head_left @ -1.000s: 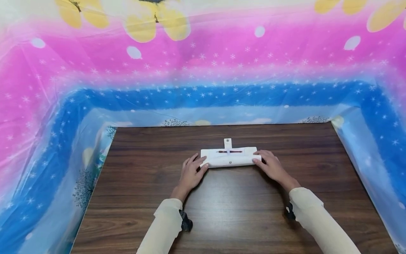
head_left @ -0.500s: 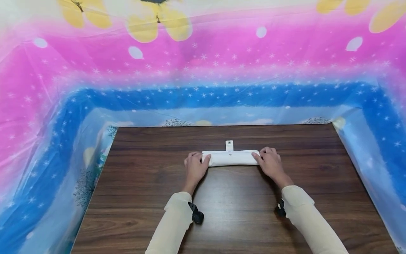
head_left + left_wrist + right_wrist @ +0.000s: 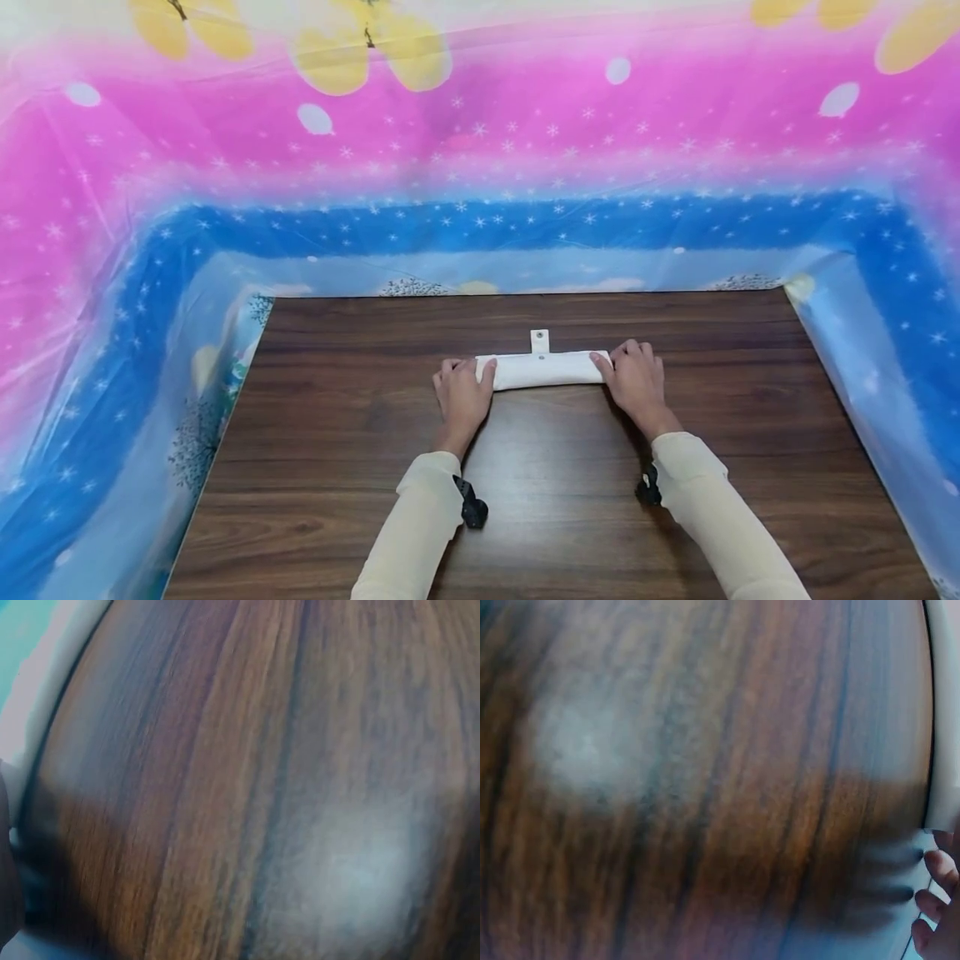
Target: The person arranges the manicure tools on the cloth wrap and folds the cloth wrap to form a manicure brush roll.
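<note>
A white pouch [image 3: 543, 372], rolled into a narrow bundle, lies crosswise on the wooden table in the head view. From its far edge a short strap [image 3: 540, 340] with a metal snap sticks out; another snap shows on the roll's upper edge. My left hand [image 3: 462, 393] grips the left end, thumb on the near face. At the right end my right hand [image 3: 637, 382] holds the roll the same way. Fingers [image 3: 934, 896] curl at the edge of the right wrist view. Most of the left hand is outside the left wrist view.
The dark wooden table [image 3: 330, 500] extends around the pouch on all sides. A pink and blue patterned cloth [image 3: 480, 167] hangs behind and along both sides. Small black cameras sit on both wrists.
The pouch was partly unrolled, with a dark red slim item showing on it. Both hands have rolled it away from me, covering that item, and the thumbs have come onto its near face.
</note>
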`<state>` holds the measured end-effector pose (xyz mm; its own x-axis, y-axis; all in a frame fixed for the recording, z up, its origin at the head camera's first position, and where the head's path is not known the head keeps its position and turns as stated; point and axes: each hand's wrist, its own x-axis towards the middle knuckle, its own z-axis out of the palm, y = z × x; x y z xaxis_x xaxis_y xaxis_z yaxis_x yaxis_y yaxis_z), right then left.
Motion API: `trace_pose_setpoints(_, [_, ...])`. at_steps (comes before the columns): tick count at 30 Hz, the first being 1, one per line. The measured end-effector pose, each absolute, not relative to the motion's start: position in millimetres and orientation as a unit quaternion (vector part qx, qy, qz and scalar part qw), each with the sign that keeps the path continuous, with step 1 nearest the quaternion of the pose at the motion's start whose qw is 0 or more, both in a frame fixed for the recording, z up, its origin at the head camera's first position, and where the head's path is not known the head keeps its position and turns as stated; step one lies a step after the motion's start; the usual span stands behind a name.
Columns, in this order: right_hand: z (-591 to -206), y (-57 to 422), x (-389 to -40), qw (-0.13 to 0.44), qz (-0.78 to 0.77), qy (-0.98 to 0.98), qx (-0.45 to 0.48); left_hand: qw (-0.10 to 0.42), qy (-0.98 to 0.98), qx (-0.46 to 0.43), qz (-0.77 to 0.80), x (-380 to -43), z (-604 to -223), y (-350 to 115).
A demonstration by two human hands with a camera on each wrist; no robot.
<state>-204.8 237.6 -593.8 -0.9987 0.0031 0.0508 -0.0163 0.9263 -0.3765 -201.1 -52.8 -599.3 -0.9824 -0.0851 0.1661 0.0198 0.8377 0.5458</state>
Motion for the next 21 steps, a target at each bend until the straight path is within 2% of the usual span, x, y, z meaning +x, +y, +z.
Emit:
trace_pose_setpoints(4, [-589.4,233.1,-205.9,0.1,0.184,-0.975,0.067,0.101,-0.952,0.015,-0.288,-201.5,-595.5,-50.6])
trace_pose_setpoints(7, [-587.0,228.3,-206.4,0.149,0.185,-0.96,0.147,0.152,-0.949,-0.029,-0.274,-202.2,-592.7,-49.1])
trace_pose_setpoints(11, [-588.3,222.7,-204.0,0.141,0.2,-0.947,0.207,0.246,-0.936,-0.147,-0.203,-202.1,-592.1,-45.6])
trace_pose_setpoints(14, [-589.6,219.3,-201.7,0.126,0.198,-0.946,0.223,0.284,-0.92,-0.222,-0.151,-199.7,-593.4,-40.4])
trace_pose_setpoints(16, [-590.3,217.3,-201.3,0.129,0.189,-0.945,0.235,0.292,-0.914,-0.243,-0.139,-196.8,-594.4,-36.2])
trace_pose_setpoints(21, [-592.9,214.3,-202.0,0.155,0.176,-0.938,0.255,0.269,-0.92,-0.234,-0.164,-187.6,-597.5,-23.5])
